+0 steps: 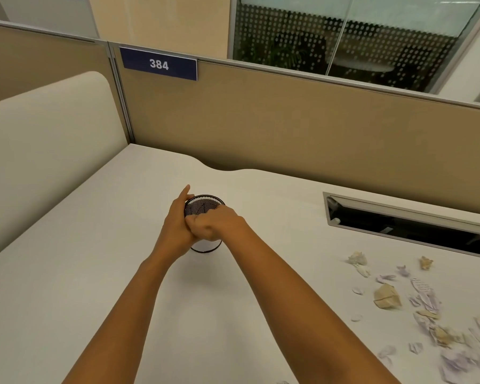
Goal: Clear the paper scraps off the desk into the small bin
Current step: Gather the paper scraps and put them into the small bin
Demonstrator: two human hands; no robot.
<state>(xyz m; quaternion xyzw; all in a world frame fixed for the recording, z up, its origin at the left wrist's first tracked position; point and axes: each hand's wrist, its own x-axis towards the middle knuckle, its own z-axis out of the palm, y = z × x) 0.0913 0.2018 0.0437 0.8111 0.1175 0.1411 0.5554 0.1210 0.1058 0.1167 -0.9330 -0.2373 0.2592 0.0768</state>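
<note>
A small black mesh bin [203, 207] stands upright on the white desk [67, 273], a little past the middle. My left hand [178, 225] wraps around the bin's left side. My right hand [215, 224] is closed over the near rim, fingers curled at the opening; whether it holds a scrap is hidden. Several paper scraps [427, 297], white, lilac and tan, lie scattered at the right of the desk, including a crumpled tan piece [387, 296] and a white wad [358, 258].
A rectangular cable slot [405, 225] with a grey frame is cut into the desk at the right rear. Tan partition panels [261, 120] close off the back, one carrying a blue sign 384 [159, 64]. A cream divider [45, 139] stands at the left.
</note>
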